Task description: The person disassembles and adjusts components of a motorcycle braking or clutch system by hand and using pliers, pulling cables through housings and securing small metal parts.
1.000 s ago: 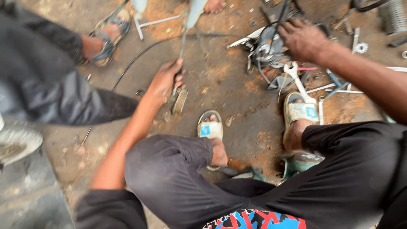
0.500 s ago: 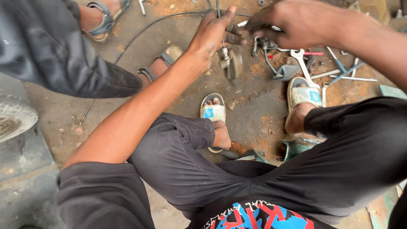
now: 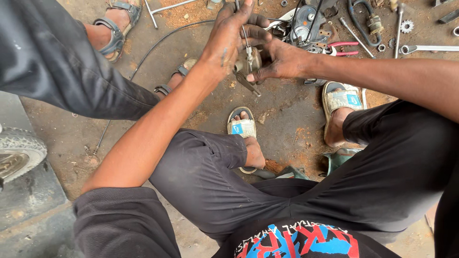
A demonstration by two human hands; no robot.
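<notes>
I sit on a low seat with my knees apart, both arms stretched forward. My left hand [image 3: 229, 40] and my right hand [image 3: 277, 59] meet around a small greasy metal part [image 3: 248, 64] with a thin cable running up out of it. Fingers of the left hand wrap its left side and top. The right hand's fingers press on it from the right. A short metal lever hangs from the part's underside. The part is held in the air above the dirty concrete floor [image 3: 287, 119], in front of my sandalled feet.
Another person in dark trousers [image 3: 57, 62] and sandals stands at the upper left. Tools and parts lie at the top right: pliers with red handles [image 3: 342, 45], a spanner [image 3: 425, 48], a small sprocket [image 3: 407, 26], a hose. A tyre [image 3: 19, 145] shows at the left edge.
My left hand lifted the metal part off the floor. My right hand left the pile of tools and came across to it. Both hands now grip it together.
</notes>
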